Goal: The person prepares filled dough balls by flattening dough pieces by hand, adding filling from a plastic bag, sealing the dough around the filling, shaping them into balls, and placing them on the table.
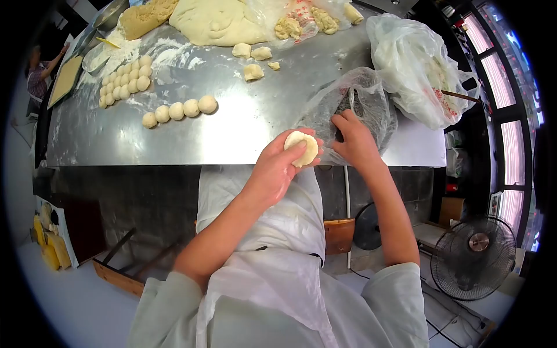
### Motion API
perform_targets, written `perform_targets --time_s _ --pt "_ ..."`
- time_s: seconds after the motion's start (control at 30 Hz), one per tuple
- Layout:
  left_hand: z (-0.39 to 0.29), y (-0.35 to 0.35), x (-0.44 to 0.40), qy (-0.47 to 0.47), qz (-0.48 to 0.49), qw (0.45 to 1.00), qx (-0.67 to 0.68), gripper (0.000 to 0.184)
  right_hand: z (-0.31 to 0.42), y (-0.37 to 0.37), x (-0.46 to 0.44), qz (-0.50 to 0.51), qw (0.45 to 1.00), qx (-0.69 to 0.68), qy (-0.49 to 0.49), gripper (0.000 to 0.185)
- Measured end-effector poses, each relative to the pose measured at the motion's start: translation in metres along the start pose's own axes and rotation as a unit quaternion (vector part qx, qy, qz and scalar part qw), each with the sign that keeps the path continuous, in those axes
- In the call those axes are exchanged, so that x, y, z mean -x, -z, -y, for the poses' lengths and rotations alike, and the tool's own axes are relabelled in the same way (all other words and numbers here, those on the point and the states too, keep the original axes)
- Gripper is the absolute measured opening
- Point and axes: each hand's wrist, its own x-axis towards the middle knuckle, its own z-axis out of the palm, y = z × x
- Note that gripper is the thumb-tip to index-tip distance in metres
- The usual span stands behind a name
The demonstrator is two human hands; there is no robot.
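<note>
A flattened round of pale dough (301, 148) lies in my left hand (278, 164), thumb pressed on its face and fingers behind it. My right hand (355, 139) is at a clear plastic bag (380, 107) with dark contents, its fingers bent together at the bag's opening. What those fingers hold, if anything, is hidden. Left of my hands, a row of several dough balls (177, 111) sits on the metal table (249, 124). Farther left is a cluster of dough balls (125, 81).
Small dough pieces (253, 72) and a large dough sheet (217, 22) lie toward the back. A white plastic bag (415, 69) with a stick stands at the right. A bowl (96, 59) is at the left. Beyond the table are a person (39, 75) and a fan (474, 258).
</note>
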Motion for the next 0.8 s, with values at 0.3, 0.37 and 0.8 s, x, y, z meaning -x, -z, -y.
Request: perform_targets --time_s 0.3,0.37,0.8 --pt "0.001 0.006 0.013 -0.007 -0.022 1.0 -0.001 0.037 -0.014 0.008 0.002 0.042 0.998 -0.047 -0.021 0.037" --pt "0.001 0.008 0.014 -0.01 -0.027 1.0 -0.003 0.037 -0.015 0.016 0.003 0.056 0.996 -0.051 -0.055 0.037" --pt "0.001 0.004 0.012 0.006 -0.004 1.0 0.014 0.036 0.007 0.01 0.015 0.017 0.998 0.019 -0.051 0.057"
